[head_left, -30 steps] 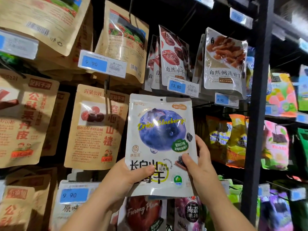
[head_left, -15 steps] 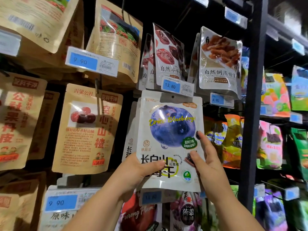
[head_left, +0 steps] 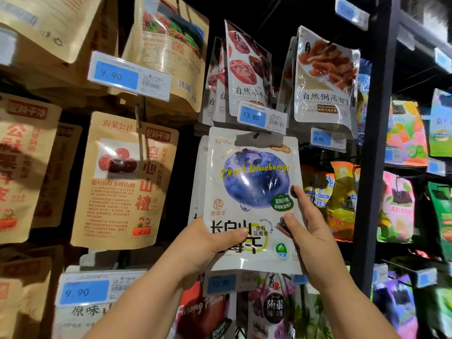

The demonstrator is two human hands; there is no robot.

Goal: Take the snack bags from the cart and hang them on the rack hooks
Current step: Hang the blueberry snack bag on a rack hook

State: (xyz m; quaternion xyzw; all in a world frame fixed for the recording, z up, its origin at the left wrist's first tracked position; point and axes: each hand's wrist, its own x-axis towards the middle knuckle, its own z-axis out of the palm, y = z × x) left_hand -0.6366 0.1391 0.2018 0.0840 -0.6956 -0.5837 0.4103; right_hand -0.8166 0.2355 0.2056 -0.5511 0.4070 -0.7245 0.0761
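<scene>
Because the fingers of the left hand [head_left: 208, 243] run behind the dried blueberry bag [head_left: 252, 192], only its thumb shows, laid flat across the bag's lower front. The right hand [head_left: 310, 231] pinches the opposite lower side. Its thumb is on the front, one finger stretches up along the bag's edge, and the rest are hidden behind the foil. Both forearms are cut off by the bottom of the view.

The bag stands upright between the two hands and rises well above them, printed face toward the camera. Its hang slot [head_left: 256, 135] sits at the top, far above the fingers. Whether a hook passes through that dark slot cannot be told. Just behind the bag, above the left hand, the edge of another white bag [head_left: 198, 177] peeks out, mostly covered.

Directly above the held bag hangs a 13.80 price tag [head_left: 261, 117]. Below both hands a second price tag [head_left: 221, 283] is blurred and partly hidden by the bag's bottom edge, with a plum bag [head_left: 203, 311] under it. A kraft hawthorn bag [head_left: 124, 182] hangs left of the left hand, and a black upright post [head_left: 374, 143] stands just right of the right hand. The colourful packs beyond the post are too dim to read.
</scene>
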